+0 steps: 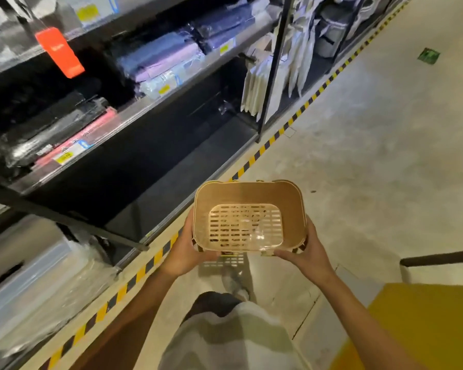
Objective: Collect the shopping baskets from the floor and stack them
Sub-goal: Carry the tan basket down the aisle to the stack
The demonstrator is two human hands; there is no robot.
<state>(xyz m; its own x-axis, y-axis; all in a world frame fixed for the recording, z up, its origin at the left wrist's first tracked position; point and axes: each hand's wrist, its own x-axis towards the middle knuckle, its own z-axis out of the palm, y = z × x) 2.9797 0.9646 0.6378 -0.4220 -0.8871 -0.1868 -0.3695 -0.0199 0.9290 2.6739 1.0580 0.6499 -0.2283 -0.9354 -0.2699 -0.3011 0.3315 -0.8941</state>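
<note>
Here both hands [247, 253] grip the tan basket [249, 193] between them.

A pale, mottled concrete floor [372, 161] stretches ahead of and beneath the left hand [183, 249] and right hand [309, 252]. A yellow-and-black striped tape line [254, 156] runs along it, out past the left hand. Far beyond the right hand a small green square sticker [428, 55] lies flat. Near the right forearm sits a yellow floor patch [425, 329].
</note>
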